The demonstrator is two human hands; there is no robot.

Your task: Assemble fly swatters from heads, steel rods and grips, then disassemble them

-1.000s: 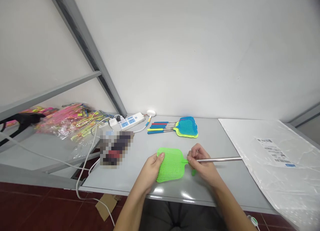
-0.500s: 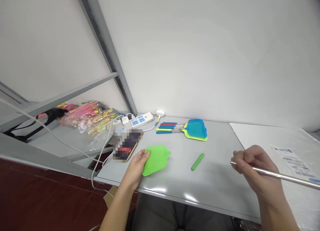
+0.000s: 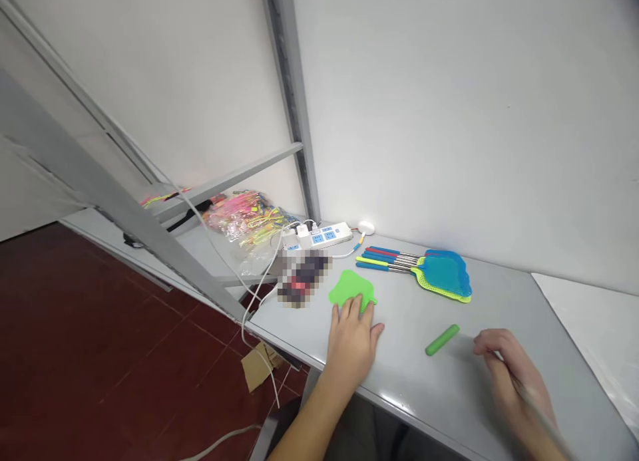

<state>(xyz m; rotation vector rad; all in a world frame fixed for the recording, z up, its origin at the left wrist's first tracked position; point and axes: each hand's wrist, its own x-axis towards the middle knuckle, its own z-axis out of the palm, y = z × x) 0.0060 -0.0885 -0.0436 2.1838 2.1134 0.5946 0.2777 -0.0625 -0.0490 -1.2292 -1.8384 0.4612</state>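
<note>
The bright green perforated fly swatter head lies on the grey table, its short stub pointing right. My left hand rests on its near side with fingers stretched out and lying flat, not wrapped round it. At the right, my right hand is closed around a thin metal rod, which is blurred and runs back toward the lower right. Between the two hands a green grip tube lies loose on the table.
Several stacked fly swatters with blue and yellow-green heads lie behind. A power strip, cables and a pixelated object are at the left. Plastic-bagged colourful items sit beyond the metal frame. A white sheet covers the right side.
My view has swung left. My left hand has let go of the swatter head's edge, and the head now lies flat under its fingers. My right hand still holds the rod.
</note>
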